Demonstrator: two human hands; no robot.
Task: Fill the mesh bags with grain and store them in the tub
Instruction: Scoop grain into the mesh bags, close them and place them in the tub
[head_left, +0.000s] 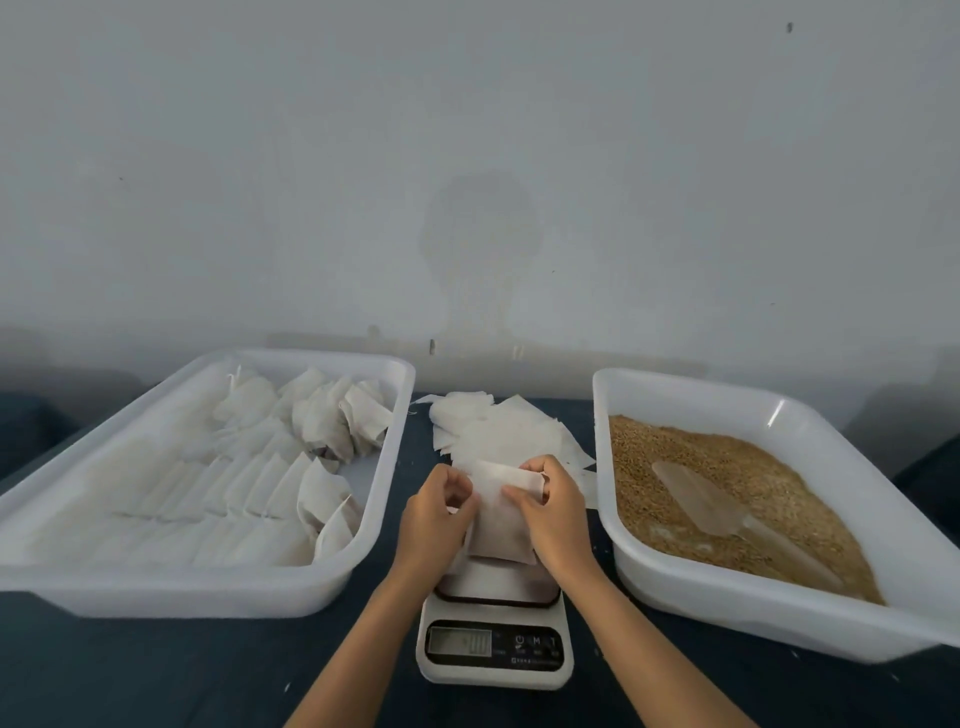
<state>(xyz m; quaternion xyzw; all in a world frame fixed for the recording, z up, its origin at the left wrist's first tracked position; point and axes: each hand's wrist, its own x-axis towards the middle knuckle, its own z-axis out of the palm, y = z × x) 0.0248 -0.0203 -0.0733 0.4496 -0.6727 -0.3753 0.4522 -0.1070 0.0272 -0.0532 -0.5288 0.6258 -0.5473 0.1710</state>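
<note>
Both hands are on one filled mesh bag (501, 519), held upright just above the kitchen scale (495, 631), long axis running near to far. Left hand (436, 514) pinches its left edge, right hand (553, 512) grips the folded top flap. Storage tub (332, 577) with the finished bags sits to the left, so the left hand's closer for the drop. Grain tub (675, 582) and scoop (727, 514) are off right, empty bags (498, 431) stacked behind.
</note>
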